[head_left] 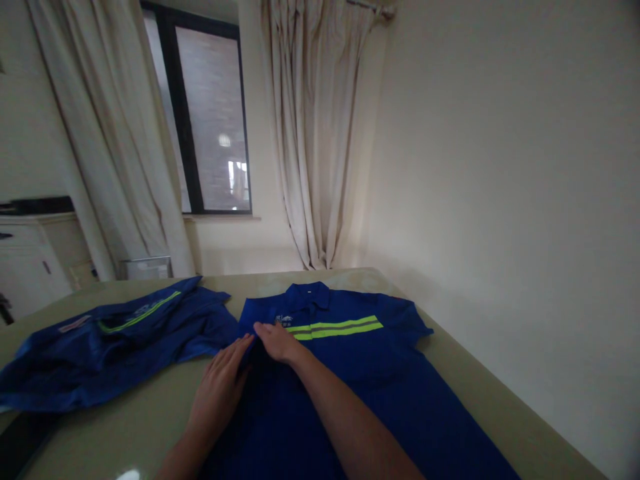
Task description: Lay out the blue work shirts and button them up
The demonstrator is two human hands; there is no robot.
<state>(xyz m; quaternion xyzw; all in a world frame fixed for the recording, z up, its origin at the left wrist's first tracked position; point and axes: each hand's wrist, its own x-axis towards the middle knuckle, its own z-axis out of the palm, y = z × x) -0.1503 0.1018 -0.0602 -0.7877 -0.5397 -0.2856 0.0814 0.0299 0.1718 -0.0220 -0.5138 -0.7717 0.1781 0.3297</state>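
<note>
A blue short-sleeved work shirt (350, 373) lies spread on the table, collar at the far end, with a yellow-green reflective band across the chest. My right hand (275, 340) is on the chest's left part beside a white logo, its fingers closed on the cloth. Close beside it, my left hand (223, 377) lies along the shirt's left edge, fingers stretched out and touching the fabric; its thumb is mostly hidden. To the left lies a second blue garment (135, 353), crumpled, with a similar bright stripe.
The pale green table (150, 433) runs up to the wall on the right. A dark flat object (25, 440) lies at the lower left. Beyond stand a white cabinet (30, 260), beige curtains (320, 133) and a dark-framed window (213, 120).
</note>
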